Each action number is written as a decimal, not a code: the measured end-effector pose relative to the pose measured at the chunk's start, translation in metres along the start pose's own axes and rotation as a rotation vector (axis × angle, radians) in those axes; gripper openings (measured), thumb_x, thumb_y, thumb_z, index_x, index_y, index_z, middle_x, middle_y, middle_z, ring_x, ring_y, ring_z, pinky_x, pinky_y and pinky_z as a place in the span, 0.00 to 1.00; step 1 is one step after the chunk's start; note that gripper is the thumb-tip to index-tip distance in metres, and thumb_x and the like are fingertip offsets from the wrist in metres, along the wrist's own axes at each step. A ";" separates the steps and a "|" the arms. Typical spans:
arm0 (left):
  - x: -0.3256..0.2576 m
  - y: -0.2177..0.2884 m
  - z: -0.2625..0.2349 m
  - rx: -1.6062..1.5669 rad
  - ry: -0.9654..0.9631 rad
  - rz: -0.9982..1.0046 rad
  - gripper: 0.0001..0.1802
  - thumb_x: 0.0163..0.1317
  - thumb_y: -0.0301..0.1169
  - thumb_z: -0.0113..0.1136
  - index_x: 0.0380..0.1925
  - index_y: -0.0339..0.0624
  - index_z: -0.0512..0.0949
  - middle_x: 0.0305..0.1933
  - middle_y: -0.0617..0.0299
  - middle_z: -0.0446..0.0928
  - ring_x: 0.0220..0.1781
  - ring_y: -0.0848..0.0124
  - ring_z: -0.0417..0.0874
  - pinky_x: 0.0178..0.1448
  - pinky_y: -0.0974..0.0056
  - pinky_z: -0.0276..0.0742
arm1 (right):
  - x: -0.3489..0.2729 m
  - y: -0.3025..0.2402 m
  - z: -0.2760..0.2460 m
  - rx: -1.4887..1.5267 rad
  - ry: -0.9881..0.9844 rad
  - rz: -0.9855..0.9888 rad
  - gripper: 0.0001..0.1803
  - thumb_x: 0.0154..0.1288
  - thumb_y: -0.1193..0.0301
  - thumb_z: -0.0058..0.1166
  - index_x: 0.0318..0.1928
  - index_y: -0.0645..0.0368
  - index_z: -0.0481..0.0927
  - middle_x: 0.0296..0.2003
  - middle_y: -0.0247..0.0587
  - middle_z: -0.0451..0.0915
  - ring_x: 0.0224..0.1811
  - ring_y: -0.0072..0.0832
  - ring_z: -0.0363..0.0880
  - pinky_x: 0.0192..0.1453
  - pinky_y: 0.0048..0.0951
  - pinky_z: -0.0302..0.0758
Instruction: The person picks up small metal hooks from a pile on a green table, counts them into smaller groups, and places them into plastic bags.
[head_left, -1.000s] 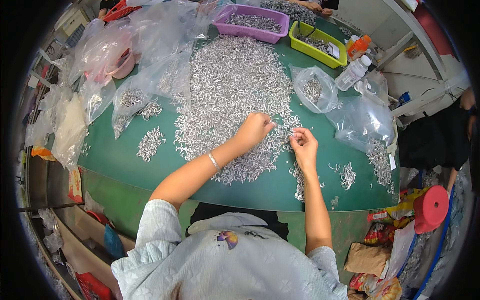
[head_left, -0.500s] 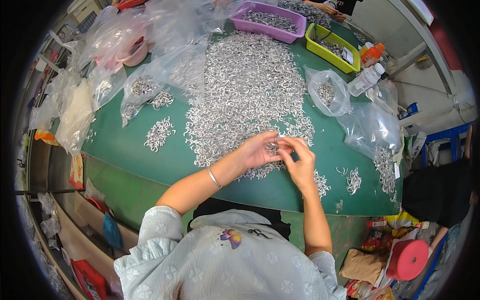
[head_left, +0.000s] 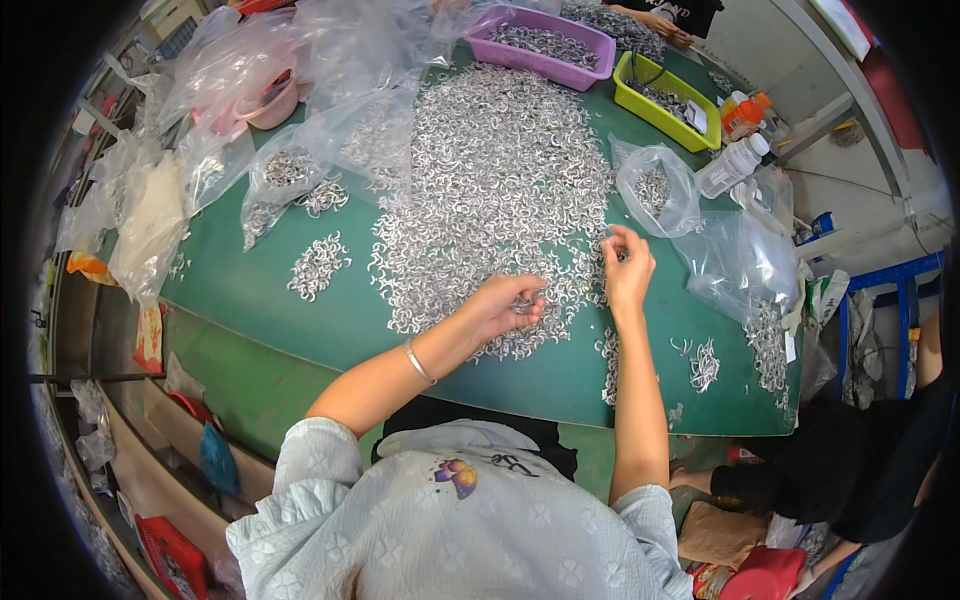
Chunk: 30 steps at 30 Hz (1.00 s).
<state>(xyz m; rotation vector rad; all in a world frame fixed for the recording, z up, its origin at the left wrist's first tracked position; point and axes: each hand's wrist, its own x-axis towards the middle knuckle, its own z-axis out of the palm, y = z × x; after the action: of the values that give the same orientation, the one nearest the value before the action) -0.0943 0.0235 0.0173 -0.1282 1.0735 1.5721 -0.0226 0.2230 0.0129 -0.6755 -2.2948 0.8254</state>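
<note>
My left hand [head_left: 505, 307] cups a few metal rings at the near edge of the ring pile [head_left: 490, 190] on the green table [head_left: 330, 320], while my right hand [head_left: 628, 270] pinches 1 ring, lifted clear for checking.

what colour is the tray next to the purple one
Lime green tray, seen best in the head view, right of the purple tray.

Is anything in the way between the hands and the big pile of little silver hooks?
Nothing visible is. The left hand already rests on the near edge of the pile of hooks, holding a few, and the right hand pinches one at the pile's right edge.
</note>
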 end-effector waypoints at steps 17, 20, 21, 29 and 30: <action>-0.017 0.098 -0.099 -0.767 0.306 0.722 0.06 0.67 0.27 0.52 0.34 0.37 0.66 0.32 0.55 0.70 0.29 0.71 0.71 0.29 0.70 0.71 | -0.097 -0.102 -0.006 0.305 -0.266 -0.281 0.19 0.58 0.81 0.57 0.51 0.64 0.76 0.36 0.45 0.82 0.41 0.40 0.79 0.49 0.36 0.73; -0.038 0.122 -0.144 -0.786 0.432 0.935 0.08 0.68 0.30 0.49 0.32 0.38 0.66 0.30 0.55 0.70 0.26 0.71 0.69 0.25 0.69 0.66 | -0.113 -0.094 -0.010 0.313 -0.413 -0.208 0.17 0.59 0.80 0.57 0.50 0.63 0.77 0.34 0.44 0.82 0.38 0.38 0.80 0.48 0.36 0.73; -0.046 0.129 -0.153 -0.731 0.522 1.015 0.08 0.68 0.29 0.48 0.32 0.37 0.67 0.30 0.55 0.70 0.27 0.69 0.71 0.27 0.66 0.71 | -0.117 -0.091 -0.010 0.328 -0.427 -0.186 0.16 0.59 0.80 0.57 0.49 0.64 0.77 0.34 0.44 0.82 0.38 0.38 0.80 0.48 0.36 0.74; -0.050 0.238 -0.250 -0.652 0.793 1.112 0.24 0.66 0.26 0.45 0.60 0.31 0.56 0.66 0.41 0.56 0.66 0.49 0.63 0.63 0.39 0.68 | -0.130 -0.094 -0.005 0.361 -0.519 -0.146 0.16 0.58 0.80 0.59 0.48 0.63 0.78 0.35 0.45 0.83 0.38 0.38 0.80 0.47 0.34 0.74; -0.056 0.247 -0.250 -0.644 0.798 1.115 0.27 0.64 0.26 0.46 0.62 0.30 0.56 0.69 0.40 0.53 0.70 0.48 0.57 0.67 0.36 0.58 | -0.129 -0.096 -0.008 0.334 -0.528 -0.171 0.16 0.58 0.80 0.59 0.48 0.64 0.78 0.35 0.45 0.83 0.38 0.38 0.81 0.47 0.33 0.74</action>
<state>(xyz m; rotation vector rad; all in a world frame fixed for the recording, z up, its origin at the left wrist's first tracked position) -0.3950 -0.1653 0.0448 -0.7391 1.2584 3.0106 0.0472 0.0802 0.0371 -0.1123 -2.5247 1.3891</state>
